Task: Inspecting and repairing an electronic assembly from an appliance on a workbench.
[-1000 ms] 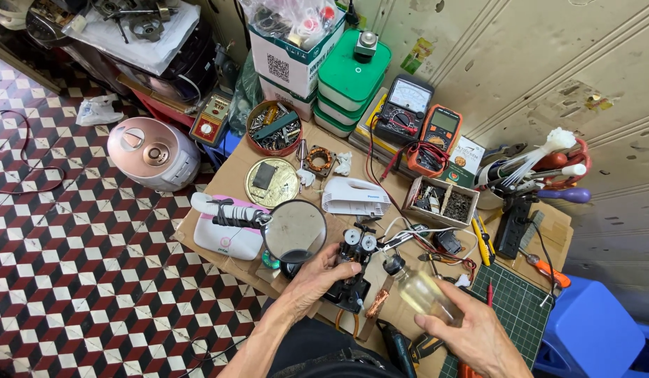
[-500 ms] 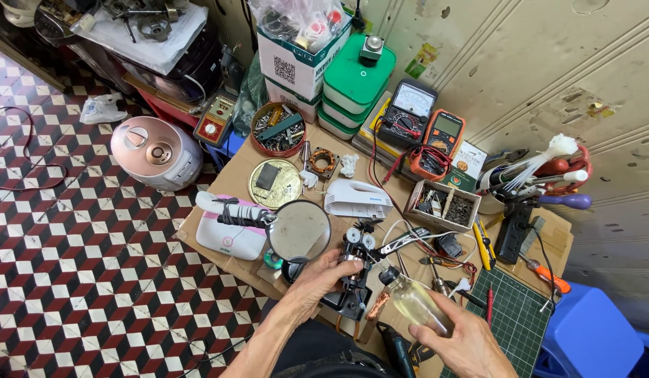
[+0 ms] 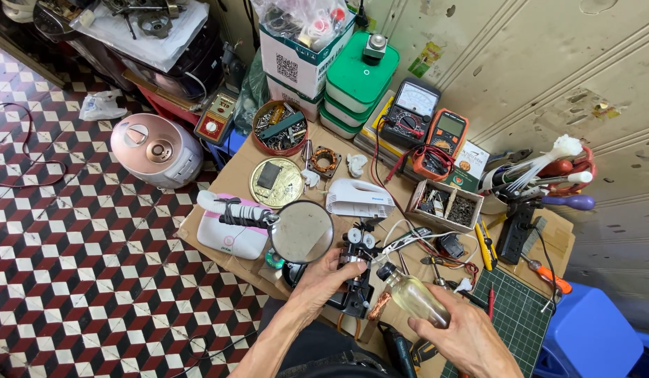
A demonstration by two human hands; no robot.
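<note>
My left hand grips a small black motor assembly with white gears on top and a copper coil low on its side, held over the front of the cardboard-covered workbench. My right hand holds a small clear bottle with a dark cap, tilted so that the cap points at the motor assembly. The bottle's tip lies close beside the assembly; whether they touch I cannot tell. A round magnifying glass stands just left of the assembly.
Two multimeters, green boxes, a tin of parts, a gold round tin, a white mixer body and a small parts tray crowd the bench. A green cutting mat lies right. A pink rice cooker sits on the tiled floor.
My right hand has tipped the bottle and brought its cap end up and left, closer to the motor assembly. My left hand keeps the assembly in nearly the same place.
</note>
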